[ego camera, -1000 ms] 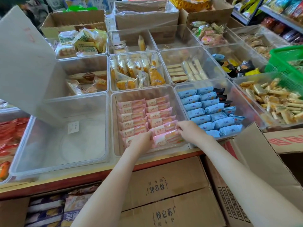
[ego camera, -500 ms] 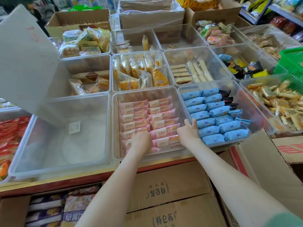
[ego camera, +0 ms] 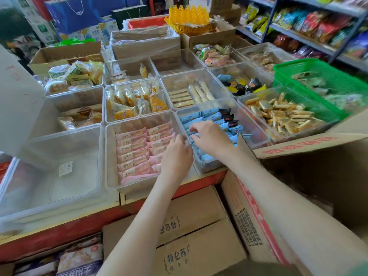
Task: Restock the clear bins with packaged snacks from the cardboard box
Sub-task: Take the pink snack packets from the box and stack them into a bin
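The counter [ego camera: 59, 238] is carrying the pink-packet bin [ego camera: 111, 156] at its front edge. The open cardboard box [ego camera: 249, 216] is standing below and to the right of that bin. The blue-packet bin [ego camera: 256, 126] is sitting against its right wall. The left hand [ego camera: 176, 156] is curling over that wall, and the right hand [ego camera: 211, 138] is curling down among the blue packets [ego camera: 209, 113]. Whether either hand is gripping anything cannot be told.

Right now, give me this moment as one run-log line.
phase: arranging packs | left hand: over pink packs, grip unclear | right hand: fingers curled on blue packs | cardboard box: open, at right
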